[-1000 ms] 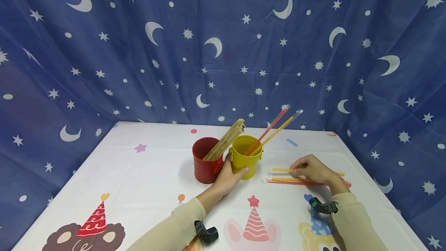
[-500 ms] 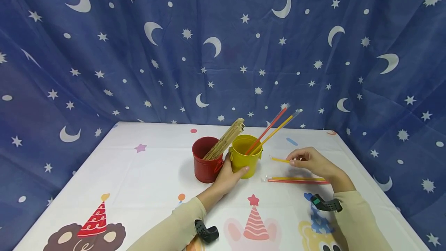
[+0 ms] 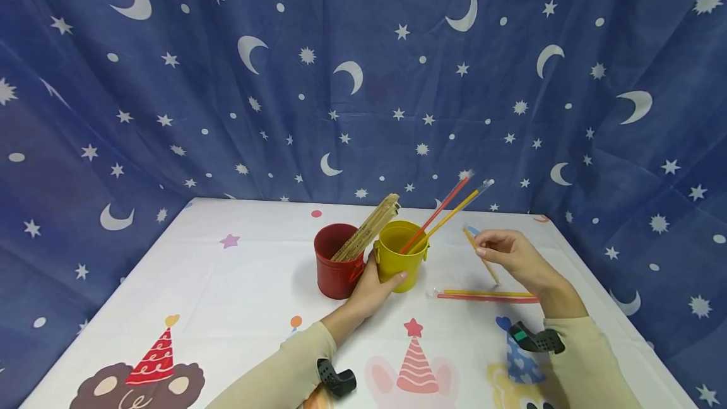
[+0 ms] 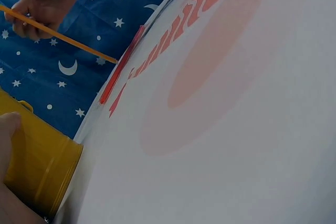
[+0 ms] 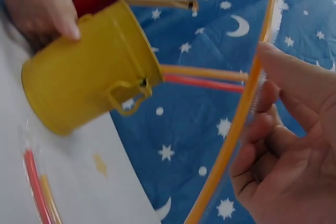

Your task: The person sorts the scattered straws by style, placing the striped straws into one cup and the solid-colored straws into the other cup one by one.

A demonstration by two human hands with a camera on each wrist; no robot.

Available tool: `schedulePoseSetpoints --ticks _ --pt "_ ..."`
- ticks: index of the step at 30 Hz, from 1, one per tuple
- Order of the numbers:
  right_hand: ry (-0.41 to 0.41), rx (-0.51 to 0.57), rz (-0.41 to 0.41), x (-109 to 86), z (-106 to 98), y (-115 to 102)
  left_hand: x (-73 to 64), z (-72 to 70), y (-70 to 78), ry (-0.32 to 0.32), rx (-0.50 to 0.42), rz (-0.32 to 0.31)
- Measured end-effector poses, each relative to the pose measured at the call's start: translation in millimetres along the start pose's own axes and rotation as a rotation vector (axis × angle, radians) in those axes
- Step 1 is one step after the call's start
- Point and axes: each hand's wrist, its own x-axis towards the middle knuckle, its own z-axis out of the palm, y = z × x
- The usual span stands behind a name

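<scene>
My left hand (image 3: 369, 292) grips a yellow bucket (image 3: 411, 270), thumb across its front and fingers on the side facing the red bucket (image 3: 335, 279). A red wrapped straw (image 3: 440, 208) and a yellow wrapped straw (image 3: 457, 209) lean out of the yellow bucket to the right. Right of it, my right hand (image 3: 519, 260) pinches another yellow straw (image 5: 231, 135) between thumb and fingertips, tilted over the table. In the right wrist view its clear wrapper shows along one edge. A yellow straw (image 3: 488, 293) and a red straw (image 3: 483, 298) lie side by side below that hand.
Several wrapped wooden sticks (image 3: 366, 232) lean out of the red bucket toward the yellow one. A white printed cloth (image 3: 255, 283) covers the table, and a blue curtain (image 3: 272, 106) with moons and stars hangs behind its back edge.
My right hand has lifted a yellow straw from the table beside the other two and turned it from lying flat to a steep tilt. The left hand stays on the yellow bucket.
</scene>
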Motion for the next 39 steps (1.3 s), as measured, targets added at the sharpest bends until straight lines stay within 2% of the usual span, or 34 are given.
schedulePoseSetpoints --ticks 4,11,15,24,34,39 --pt "0.029 0.146 -0.078 0.3 4.6 -3.6 -0.3 0.5 0.3 0.0 -0.004 0.0" --pt "0.056 0.61 -0.203 5.2 11.7 -6.7 -0.1 1.5 2.9 0.007 0.012 0.004" --pt "0.079 0.778 -0.226 6.3 13.4 -7.2 0.0 1.7 4.2 0.002 0.007 0.005" --pt "0.088 0.956 -0.222 7.6 12.4 -11.4 1.2 2.0 5.2 -0.002 0.001 0.011" --pt "0.04 1.181 -0.26 3.9 7.3 -24.7 0.3 1.6 1.9 0.012 0.009 0.021" --pt "0.068 1.197 -0.306 7.6 9.4 -33.9 -0.2 0.8 1.8 0.01 0.003 0.006"
